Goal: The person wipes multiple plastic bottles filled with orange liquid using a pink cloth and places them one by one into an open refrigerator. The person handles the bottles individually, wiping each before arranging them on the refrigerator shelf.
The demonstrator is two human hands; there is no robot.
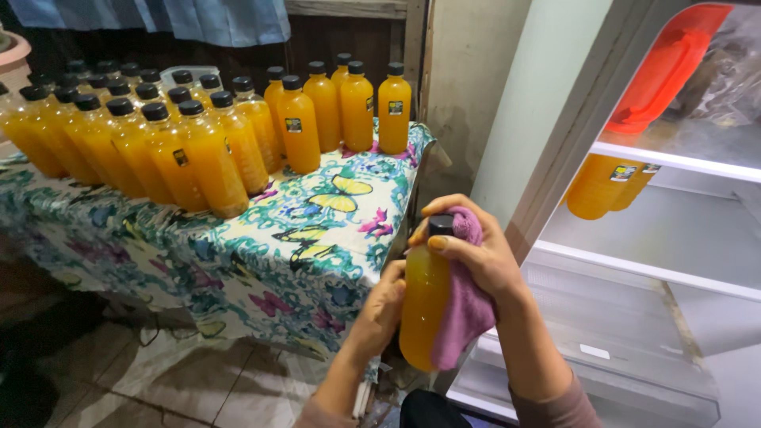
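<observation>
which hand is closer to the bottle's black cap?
Right. The right hand, holding a pink cloth, wraps the top of the orange bottle, with fingers right at the black cap. The left hand grips the bottle's body lower down, well below the cap.

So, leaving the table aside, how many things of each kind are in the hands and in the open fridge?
Orange bottles: 3 (held bottle, fridge bottles)
Pink cloth: 1
Red container: 1
Clear bag: 1
Total: 6
</observation>
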